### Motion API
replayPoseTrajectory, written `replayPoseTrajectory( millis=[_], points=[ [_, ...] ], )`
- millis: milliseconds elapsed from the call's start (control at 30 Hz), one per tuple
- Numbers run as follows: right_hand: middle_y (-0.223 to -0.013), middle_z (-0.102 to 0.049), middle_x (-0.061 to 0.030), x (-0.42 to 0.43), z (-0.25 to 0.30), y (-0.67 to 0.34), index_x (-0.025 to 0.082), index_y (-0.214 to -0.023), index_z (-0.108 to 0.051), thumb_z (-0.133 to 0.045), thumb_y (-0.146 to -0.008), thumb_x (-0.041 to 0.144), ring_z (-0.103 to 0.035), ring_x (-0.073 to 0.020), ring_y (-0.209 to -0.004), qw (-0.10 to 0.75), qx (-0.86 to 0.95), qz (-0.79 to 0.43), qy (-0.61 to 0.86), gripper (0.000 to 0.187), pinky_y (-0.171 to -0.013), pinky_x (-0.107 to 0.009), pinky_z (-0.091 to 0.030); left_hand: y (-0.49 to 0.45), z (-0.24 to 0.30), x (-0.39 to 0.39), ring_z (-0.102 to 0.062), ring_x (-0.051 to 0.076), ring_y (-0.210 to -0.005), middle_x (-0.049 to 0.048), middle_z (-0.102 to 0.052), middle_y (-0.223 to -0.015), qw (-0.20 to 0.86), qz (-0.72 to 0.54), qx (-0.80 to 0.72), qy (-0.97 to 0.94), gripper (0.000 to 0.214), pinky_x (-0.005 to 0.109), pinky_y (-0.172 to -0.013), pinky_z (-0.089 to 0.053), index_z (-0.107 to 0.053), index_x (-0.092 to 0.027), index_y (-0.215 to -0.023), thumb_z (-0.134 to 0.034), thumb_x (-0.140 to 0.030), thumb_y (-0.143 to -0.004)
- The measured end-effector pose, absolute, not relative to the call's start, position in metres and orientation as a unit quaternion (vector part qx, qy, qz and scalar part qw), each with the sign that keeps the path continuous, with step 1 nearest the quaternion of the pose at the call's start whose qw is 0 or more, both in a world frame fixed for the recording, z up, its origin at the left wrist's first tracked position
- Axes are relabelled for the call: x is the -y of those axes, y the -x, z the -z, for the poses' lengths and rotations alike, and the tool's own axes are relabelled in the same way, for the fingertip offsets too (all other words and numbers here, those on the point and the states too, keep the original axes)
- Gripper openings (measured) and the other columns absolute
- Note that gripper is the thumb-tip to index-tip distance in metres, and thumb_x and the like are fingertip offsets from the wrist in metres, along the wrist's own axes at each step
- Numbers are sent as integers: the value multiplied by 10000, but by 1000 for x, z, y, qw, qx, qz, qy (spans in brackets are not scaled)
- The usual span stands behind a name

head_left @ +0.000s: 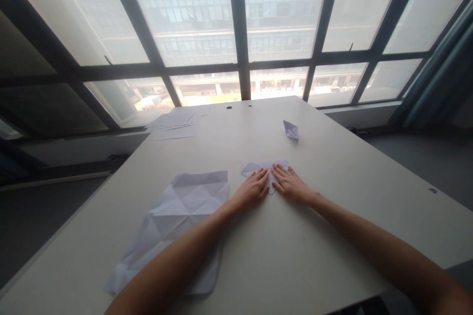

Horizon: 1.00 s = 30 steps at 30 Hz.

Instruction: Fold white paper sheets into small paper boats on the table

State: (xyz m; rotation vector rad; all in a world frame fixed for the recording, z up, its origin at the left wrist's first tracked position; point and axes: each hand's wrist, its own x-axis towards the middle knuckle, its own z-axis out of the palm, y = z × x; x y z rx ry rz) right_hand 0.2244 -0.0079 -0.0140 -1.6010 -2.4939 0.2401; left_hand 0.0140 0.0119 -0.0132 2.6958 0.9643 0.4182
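Note:
A folded white paper lies flat on the table, its lower tip pointing toward me. My left hand rests on its left part, fingers stretched out and pressing down. On the right part lies my right hand, also flat with fingers extended. The fingertips of both hands nearly meet over the middle of the paper and hide much of it. To the left, partly under my left forearm, spreads a large creased sheet of paper. Beyond my right hand stands a small folded paper boat.
Several loose white sheets lie at the far left of the white table. Two small dark holes mark its far end, and a small dark object sits near the right edge. Large windows rise behind, with a curtain at right.

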Motion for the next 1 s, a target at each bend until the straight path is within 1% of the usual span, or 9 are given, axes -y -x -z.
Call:
replayPoseTrajectory(
  millis=[100,167,233,367,500,767,833,933,1000],
  points=[
    [-1593,-138,-132,7,12,-227,103,-1535,-188,-280,-963,558,-89,-257,-1478,72,844,-90,523,737,-1179,-484,-44,-15,10,-9,-230,285,-1442,158,-347,-1522,89,-141,-350,-922,534,464,-1175,-192,-387,-133,-1450,-369,-378,-976],
    [-1594,-133,-136,7,10,-229,97,-1535,-187,-304,-933,633,-81,-264,-1478,67,852,-98,509,815,-1182,-475,-42,-15,9,-7,-299,297,-1402,161,-396,-1480,71,-143,-359,-920,533,470,-1159,-225,-397,-148,-1442,-381,-395,-969],
    [-1594,-132,-134,7,9,-231,97,-1535,-191,-307,-920,662,-79,-266,-1478,68,854,-101,506,843,-1184,-474,-44,-14,8,-6,-341,300,-1368,156,-415,-1456,62,-140,-358,-921,554,469,-1147,-249,-377,-163,-1451,-383,-428,-965],
    [-1594,-130,-131,8,10,-231,105,-1535,-199,-331,-927,631,-81,-263,-1479,70,850,-99,513,814,-1184,-477,-46,-13,9,-6,-287,293,-1405,155,-365,-1493,59,-130,-347,-927,620,460,-1169,-201,-330,-164,-1476,-370,-501,-957],
    [-1594,-137,-130,8,11,-230,120,-1537,-198,-356,-931,600,-92,-266,-1477,76,850,-95,512,789,-1183,-480,-53,-13,8,-7,-217,278,-1445,157,-323,-1529,68,-113,-345,-929,651,453,-1182,-166,-307,-144,-1487,-359,-518,-957],
    [-1584,-185,-141,8,13,-230,136,-1533,-224,-386,-931,593,-133,-276,-1471,90,850,-90,511,772,-1178,-496,-76,-14,3,-4,-218,286,-1449,169,-316,-1536,79,-112,-342,-930,681,481,-1178,-164,-302,-145,-1490,-381,-552,-949],
    [-1580,-203,-144,9,13,-230,143,-1529,-240,-385,-931,598,-149,-278,-1468,100,851,-89,507,765,-1176,-499,-89,-14,4,-5,-228,278,-1447,162,-334,-1529,84,-118,-339,-929,642,487,-1175,-175,-313,-155,-1485,-361,-529,-965],
    [-1570,-237,-152,11,11,-231,148,-1516,-281,-405,-927,602,-188,-284,-1458,116,852,-88,502,754,-1167,-511,-130,-13,6,-9,-271,254,-1433,135,-390,-1503,99,-123,-337,-928,530,497,-1165,-206,-343,-180,-1469,-289,-433,-1006],
    [-1558,-275,-149,12,11,-231,168,-1497,-333,-440,-926,571,-232,-287,-1445,132,851,-82,501,707,-1154,-520,-173,-13,6,-10,-300,249,-1420,112,-422,-1485,103,-131,-336,-927,490,490,-1161,-227,-375,-205,-1453,-309,-395,-1006]
  ],
)
